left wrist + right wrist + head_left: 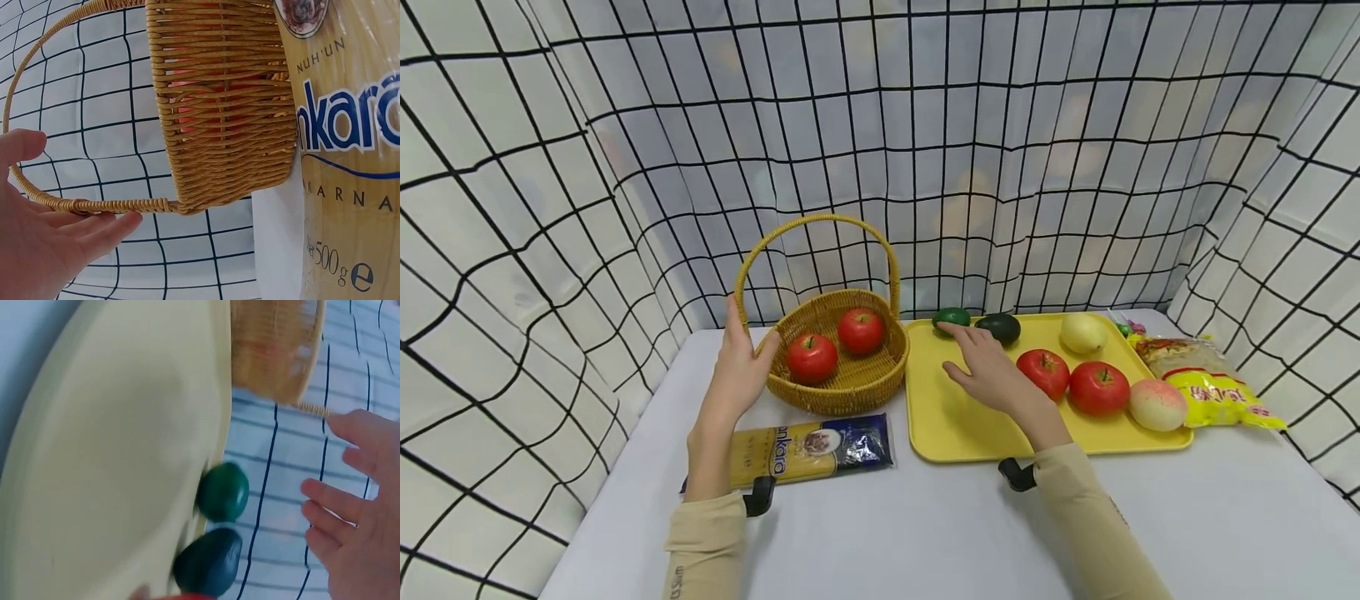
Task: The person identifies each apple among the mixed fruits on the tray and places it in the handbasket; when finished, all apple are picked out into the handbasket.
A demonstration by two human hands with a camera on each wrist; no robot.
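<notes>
Green avocado (951, 317) lies at the back left corner of the yellow tray (970, 425), just beside a darker avocado (998, 327). Right hand (992, 375) hovers over the tray, grip spread, fingers straight, index fingertip at the green avocado; contact cannot be told. Behind the hand on the tray: two tomatoes (1043, 372), a peach (1157, 404), a pale pear (1082, 332). Left hand (737, 371) rests against the wicker basket (850, 387) at its handle base, grip relaxed, fingers straight along the handle. Basket holds two red tomatoes (811, 357). A pasta packet (808, 450) lies on the white surface (925, 533) in front of the basket. A yellow snack bag (1213, 392) sits right of the tray.
</notes>
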